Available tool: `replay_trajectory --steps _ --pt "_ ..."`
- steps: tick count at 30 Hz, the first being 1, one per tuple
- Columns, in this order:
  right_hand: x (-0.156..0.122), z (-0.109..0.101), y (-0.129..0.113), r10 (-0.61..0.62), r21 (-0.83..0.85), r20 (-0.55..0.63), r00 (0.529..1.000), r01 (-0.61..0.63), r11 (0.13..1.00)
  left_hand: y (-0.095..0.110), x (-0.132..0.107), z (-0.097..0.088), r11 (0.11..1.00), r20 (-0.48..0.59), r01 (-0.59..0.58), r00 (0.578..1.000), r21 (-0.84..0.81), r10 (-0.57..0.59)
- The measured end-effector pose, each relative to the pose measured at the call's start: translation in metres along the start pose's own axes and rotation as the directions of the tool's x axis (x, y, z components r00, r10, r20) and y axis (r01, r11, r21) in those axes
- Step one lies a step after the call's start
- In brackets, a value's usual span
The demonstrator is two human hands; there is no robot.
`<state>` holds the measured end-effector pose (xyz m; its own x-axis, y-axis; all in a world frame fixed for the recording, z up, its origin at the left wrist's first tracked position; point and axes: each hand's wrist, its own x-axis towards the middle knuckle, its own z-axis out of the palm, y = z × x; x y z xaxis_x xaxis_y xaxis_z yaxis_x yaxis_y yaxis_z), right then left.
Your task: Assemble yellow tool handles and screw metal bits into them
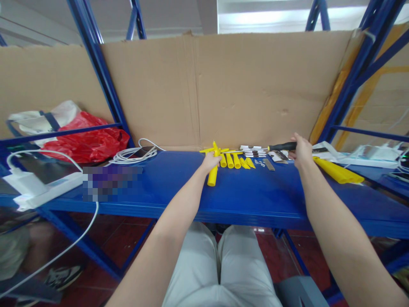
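Note:
My left hand [211, 162] is closed around a yellow T-shaped plastic handle [211, 178], whose tube end points toward me. In my right hand [302, 150] I grip the black handle of a long screwdriver [283, 146]. Its thin metal shaft runs left to the top of the yellow handle; whether the tip touches is too small to tell. Just right of my left hand lie several more yellow T-shaped handles [237, 161] and small yellow pointed pieces [250, 163]. A flat grey metal strip [269, 164] and some black-and-white packets [254, 152] lie between my hands.
On the blue shelf [179, 187] a coiled white cable [132, 157], a red plastic bag [92, 138] and a white power strip [54, 191] lie left. To the right are a yellow sheet-like item [340, 171] and another power strip [367, 160]. Cardboard [249, 89] stands behind.

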<state>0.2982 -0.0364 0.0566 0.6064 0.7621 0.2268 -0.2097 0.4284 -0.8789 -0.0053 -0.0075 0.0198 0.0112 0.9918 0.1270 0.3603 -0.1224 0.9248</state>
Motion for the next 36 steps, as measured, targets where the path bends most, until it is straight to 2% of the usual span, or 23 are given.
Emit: replay_trajectory --steps 3,7,13,18,22,26,30,36 --pt "-0.005 0.0043 -0.0027 -0.011 -0.065 -0.049 0.999 0.008 0.998 0.0002 -0.0001 0.0 1.0 -0.002 -0.003 1.0 -0.004 0.003" --pt "-0.008 0.0075 -0.006 -0.022 -0.012 -0.019 1.0 0.021 1.0 0.0004 -0.0005 -0.0001 1.0 0.001 -0.006 1.0 0.003 0.006" --pt "-0.005 0.0036 -0.0024 0.002 -0.102 -0.022 1.0 -0.004 0.995 0.0003 -0.0011 -0.0003 1.0 -0.008 -0.005 1.0 0.007 0.005" --pt "-0.0059 0.005 -0.0047 -0.04 -0.042 0.002 0.999 0.04 0.998 0.0004 -0.001 -0.0009 1.0 0.001 -0.009 1.0 0.018 0.009" --pt "-0.0079 0.0048 -0.0051 -0.002 -0.052 0.05 0.999 0.005 0.999 0.0001 -0.0011 -0.0005 1.0 -0.015 0.0 1.0 0.008 0.0" --pt "-0.0087 0.0059 -0.005 -0.014 -0.091 0.006 1.0 0.015 0.996 0.0003 -0.001 0.0001 1.0 -0.006 -0.002 1.0 0.017 0.002" --pt "-0.0042 0.0062 -0.0048 -0.034 -0.032 -0.014 0.999 0.033 0.999 0.0013 -0.0016 0.0001 1.0 0.004 -0.009 1.0 0.02 0.009" --pt "-0.004 0.0027 -0.0018 0.021 -0.1 -0.016 1.0 -0.023 0.995 0.0019 -0.0027 0.0001 1.0 0.002 -0.009 1.0 0.024 0.009"
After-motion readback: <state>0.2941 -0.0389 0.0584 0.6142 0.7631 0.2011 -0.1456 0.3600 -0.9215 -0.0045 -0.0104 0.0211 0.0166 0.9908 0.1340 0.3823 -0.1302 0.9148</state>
